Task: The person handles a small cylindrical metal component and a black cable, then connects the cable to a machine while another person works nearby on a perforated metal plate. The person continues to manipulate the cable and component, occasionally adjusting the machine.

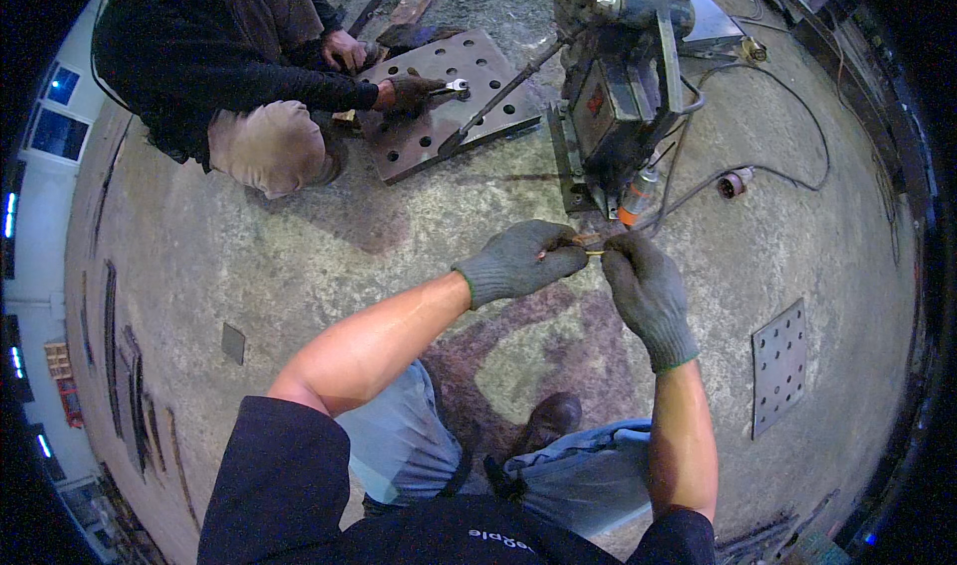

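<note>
Both my hands wear grey knit gloves and meet above the concrete floor. My left hand [520,258] pinches one end of a small thin yellowish piece [591,251], and my right hand [646,291] pinches its other end. The piece is mostly hidden by the fingertips, so I cannot tell what it is. My knees and one brown boot [551,421] show below the hands.
A crouching person [239,77] at the upper left holds a wrench [454,86] on a perforated steel plate [449,102]. A heavy machine [618,87] stands ahead with cables [788,181] trailing right, and an orange-tipped can [638,196] beside it. Another perforated plate [780,366] lies at right.
</note>
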Demonstrator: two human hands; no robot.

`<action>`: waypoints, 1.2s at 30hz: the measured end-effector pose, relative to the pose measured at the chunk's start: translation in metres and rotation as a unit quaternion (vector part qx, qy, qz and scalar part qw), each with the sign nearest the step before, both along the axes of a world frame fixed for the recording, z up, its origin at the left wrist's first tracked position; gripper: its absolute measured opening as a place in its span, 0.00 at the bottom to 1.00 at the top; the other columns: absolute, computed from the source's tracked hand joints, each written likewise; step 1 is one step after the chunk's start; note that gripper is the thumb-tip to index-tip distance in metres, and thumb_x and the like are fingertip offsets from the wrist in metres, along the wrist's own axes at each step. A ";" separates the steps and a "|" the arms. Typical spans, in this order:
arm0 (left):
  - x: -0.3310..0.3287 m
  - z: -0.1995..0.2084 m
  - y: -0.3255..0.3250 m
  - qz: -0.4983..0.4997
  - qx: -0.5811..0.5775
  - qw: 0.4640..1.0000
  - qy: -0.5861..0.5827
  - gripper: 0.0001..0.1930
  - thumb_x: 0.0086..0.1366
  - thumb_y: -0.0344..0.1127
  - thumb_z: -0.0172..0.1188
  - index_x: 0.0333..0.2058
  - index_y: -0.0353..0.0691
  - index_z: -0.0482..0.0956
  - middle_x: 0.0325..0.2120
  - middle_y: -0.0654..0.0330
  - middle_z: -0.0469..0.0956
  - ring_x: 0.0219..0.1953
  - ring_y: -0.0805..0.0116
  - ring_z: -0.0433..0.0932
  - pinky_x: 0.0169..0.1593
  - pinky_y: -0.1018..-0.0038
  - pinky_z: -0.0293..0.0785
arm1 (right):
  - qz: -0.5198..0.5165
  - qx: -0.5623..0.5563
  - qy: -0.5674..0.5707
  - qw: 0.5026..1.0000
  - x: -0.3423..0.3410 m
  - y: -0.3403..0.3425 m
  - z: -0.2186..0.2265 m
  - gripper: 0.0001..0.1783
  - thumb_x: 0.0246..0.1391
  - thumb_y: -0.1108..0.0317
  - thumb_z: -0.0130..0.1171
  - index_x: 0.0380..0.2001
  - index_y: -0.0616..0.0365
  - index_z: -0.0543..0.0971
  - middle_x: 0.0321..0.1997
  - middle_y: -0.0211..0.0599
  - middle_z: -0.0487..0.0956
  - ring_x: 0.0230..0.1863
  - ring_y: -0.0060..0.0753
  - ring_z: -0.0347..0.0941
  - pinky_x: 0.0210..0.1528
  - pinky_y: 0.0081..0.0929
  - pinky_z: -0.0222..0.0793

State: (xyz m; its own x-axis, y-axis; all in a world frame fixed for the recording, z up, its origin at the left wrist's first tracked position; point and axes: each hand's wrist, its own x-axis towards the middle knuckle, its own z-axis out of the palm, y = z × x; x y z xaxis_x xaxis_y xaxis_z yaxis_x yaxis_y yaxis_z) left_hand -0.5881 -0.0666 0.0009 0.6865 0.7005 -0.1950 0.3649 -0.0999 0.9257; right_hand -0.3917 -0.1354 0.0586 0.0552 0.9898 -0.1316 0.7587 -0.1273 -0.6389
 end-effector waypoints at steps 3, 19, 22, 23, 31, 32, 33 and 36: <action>0.001 0.002 -0.001 0.006 -0.007 1.000 0.000 0.15 0.67 0.44 0.59 0.41 0.37 0.82 0.32 0.58 0.83 0.36 0.70 0.79 0.43 0.69 0.75 | -0.001 0.007 0.008 1.000 0.002 0.000 -0.005 0.13 0.60 0.59 0.54 0.41 0.55 0.78 0.40 0.51 0.81 0.44 0.58 0.77 0.45 0.48 0.72; 0.000 -0.001 0.000 0.000 0.038 0.999 -0.006 0.17 0.67 0.47 0.59 0.41 0.37 0.83 0.32 0.53 0.84 0.35 0.64 0.81 0.43 0.66 0.76 | -0.012 -0.014 0.024 1.000 0.001 0.001 -0.002 0.13 0.60 0.59 0.54 0.42 0.56 0.79 0.41 0.52 0.82 0.45 0.58 0.78 0.46 0.47 0.73; -0.001 0.000 0.000 -0.007 0.033 0.999 0.005 0.18 0.67 0.47 0.58 0.42 0.37 0.82 0.33 0.53 0.84 0.35 0.63 0.81 0.44 0.65 0.76 | 0.002 0.007 0.013 1.000 0.002 0.001 -0.004 0.13 0.60 0.60 0.55 0.42 0.56 0.78 0.41 0.52 0.81 0.45 0.58 0.78 0.46 0.46 0.73; -0.001 0.003 0.001 -0.012 0.026 1.000 0.013 0.18 0.67 0.47 0.58 0.42 0.37 0.82 0.33 0.53 0.84 0.35 0.62 0.81 0.44 0.65 0.76 | 0.002 0.005 0.014 1.000 0.001 0.001 -0.004 0.13 0.60 0.60 0.54 0.42 0.56 0.78 0.41 0.52 0.81 0.45 0.58 0.78 0.46 0.46 0.73; -0.001 0.003 0.000 -0.023 0.019 0.999 0.026 0.19 0.67 0.49 0.58 0.43 0.38 0.81 0.35 0.52 0.84 0.37 0.62 0.81 0.45 0.65 0.76 | 0.000 -0.015 0.019 1.000 -0.001 0.002 0.000 0.13 0.61 0.60 0.54 0.42 0.57 0.77 0.41 0.54 0.80 0.45 0.59 0.77 0.46 0.47 0.72; -0.002 0.002 0.000 -0.022 0.021 0.999 0.025 0.20 0.67 0.50 0.58 0.43 0.38 0.81 0.35 0.52 0.83 0.38 0.61 0.81 0.45 0.65 0.76 | 0.002 -0.010 0.017 1.000 -0.001 0.002 -0.001 0.13 0.61 0.60 0.54 0.42 0.57 0.77 0.41 0.54 0.80 0.45 0.59 0.77 0.46 0.47 0.72; -0.002 0.001 0.000 -0.022 0.023 0.999 0.025 0.20 0.67 0.50 0.57 0.43 0.38 0.81 0.35 0.52 0.83 0.38 0.60 0.82 0.46 0.65 0.76 | 0.005 -0.005 0.015 1.000 -0.001 0.002 -0.002 0.13 0.61 0.60 0.54 0.42 0.57 0.77 0.40 0.54 0.80 0.45 0.59 0.77 0.46 0.47 0.72; -0.001 0.005 -0.001 -0.020 0.027 0.999 0.031 0.22 0.67 0.52 0.57 0.44 0.37 0.81 0.35 0.51 0.83 0.39 0.58 0.82 0.46 0.64 0.75 | 0.003 -0.012 0.011 1.000 0.000 0.002 -0.002 0.13 0.61 0.60 0.54 0.41 0.57 0.77 0.40 0.54 0.80 0.45 0.59 0.77 0.45 0.47 0.72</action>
